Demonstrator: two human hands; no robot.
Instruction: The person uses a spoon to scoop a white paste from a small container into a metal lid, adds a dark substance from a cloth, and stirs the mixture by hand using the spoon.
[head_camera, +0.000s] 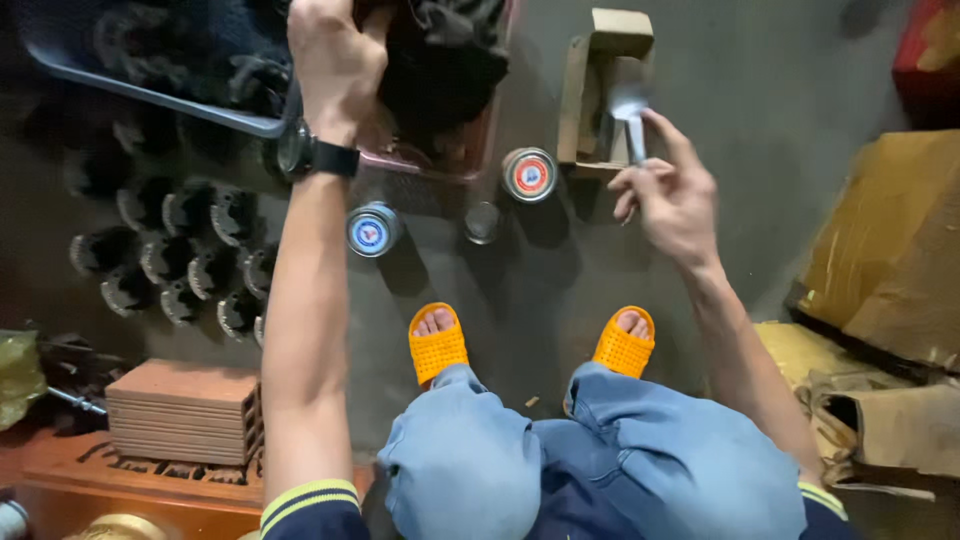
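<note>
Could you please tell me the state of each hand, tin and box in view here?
left hand: closed around a dark part in the pink basket
right hand: raised, pinching a spoon
blue-topped tin: upright, lidded
red-topped tin: upright, lidded
small cardboard box: open
brick: lying flat

Dim indoor scene lit from above — soft shadows pool under the tins (375, 229) on the grey floor (760, 110). Corners darken. The raised right hand (672, 196) and its spoon (630, 112) are motion-blurred — edges bend slightly.
</note>
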